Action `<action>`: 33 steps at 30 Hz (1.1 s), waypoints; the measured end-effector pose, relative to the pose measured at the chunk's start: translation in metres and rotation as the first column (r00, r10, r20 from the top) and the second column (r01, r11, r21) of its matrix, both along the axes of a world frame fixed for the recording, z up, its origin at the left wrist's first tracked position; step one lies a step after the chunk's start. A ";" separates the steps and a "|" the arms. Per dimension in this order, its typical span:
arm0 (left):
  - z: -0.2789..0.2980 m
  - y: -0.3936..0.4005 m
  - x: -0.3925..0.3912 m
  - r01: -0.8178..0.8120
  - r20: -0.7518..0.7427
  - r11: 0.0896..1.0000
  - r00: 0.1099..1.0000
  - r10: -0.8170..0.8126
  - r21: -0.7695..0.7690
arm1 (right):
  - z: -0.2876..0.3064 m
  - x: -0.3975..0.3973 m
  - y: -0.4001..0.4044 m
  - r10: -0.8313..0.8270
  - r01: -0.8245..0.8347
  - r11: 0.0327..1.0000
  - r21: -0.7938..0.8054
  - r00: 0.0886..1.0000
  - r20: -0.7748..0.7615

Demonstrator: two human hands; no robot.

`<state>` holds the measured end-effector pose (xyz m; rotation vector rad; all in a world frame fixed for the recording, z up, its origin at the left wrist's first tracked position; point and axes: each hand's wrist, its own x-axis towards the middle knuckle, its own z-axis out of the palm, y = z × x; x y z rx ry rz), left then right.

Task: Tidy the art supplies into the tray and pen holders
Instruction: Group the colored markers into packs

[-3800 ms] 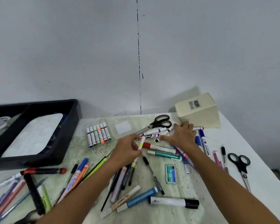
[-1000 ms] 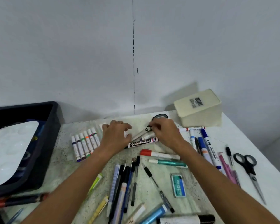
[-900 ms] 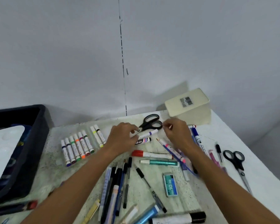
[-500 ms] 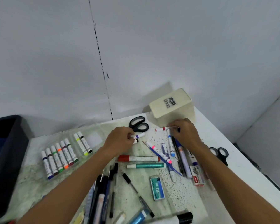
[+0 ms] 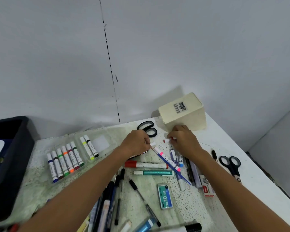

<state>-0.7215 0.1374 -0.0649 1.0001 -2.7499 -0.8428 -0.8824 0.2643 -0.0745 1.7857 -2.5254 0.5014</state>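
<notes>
My left hand point(image 5: 137, 142) grips the end of a white marker point(image 5: 152, 144) near the black scissors point(image 5: 147, 128). My right hand point(image 5: 184, 139) pinches a small red-tipped marker point(image 5: 168, 140) just in front of the cream pen holder point(image 5: 182, 113), which lies tipped over at the back. Between the hands lie a pink-capped marker point(image 5: 167, 159), a red-capped whiteboard marker point(image 5: 146, 164) and a teal marker point(image 5: 153, 172). The dark tray point(image 5: 12, 158) stands at the far left.
A clear case of several coloured markers point(image 5: 65, 162) lies left of my hands. A staples box point(image 5: 164, 196) and loose pens point(image 5: 110, 203) lie near the front. A second pair of black scissors point(image 5: 230, 164) sits near the table's right edge.
The view swung to the right. My right hand moved from the scissors to the pen holder's front and now pinches the red-tipped marker. My left hand stays by the scissors on a white marker.
</notes>
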 end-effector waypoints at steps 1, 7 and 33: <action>0.000 -0.001 -0.001 0.009 0.001 1.000 1.000 -0.009 0.029 | 0.000 0.001 0.000 0.014 -0.014 1.000 -0.015 0.999 0.035; 0.011 -0.008 0.004 -0.105 -0.251 0.985 0.958 0.137 0.137 | 0.016 0.024 -0.010 0.139 -0.061 0.960 -0.272 0.951 0.276; 0.005 -0.073 0.142 -0.597 -0.407 0.651 0.508 0.759 0.468 | 0.029 0.149 -0.186 0.113 -0.223 0.974 0.036 0.618 0.778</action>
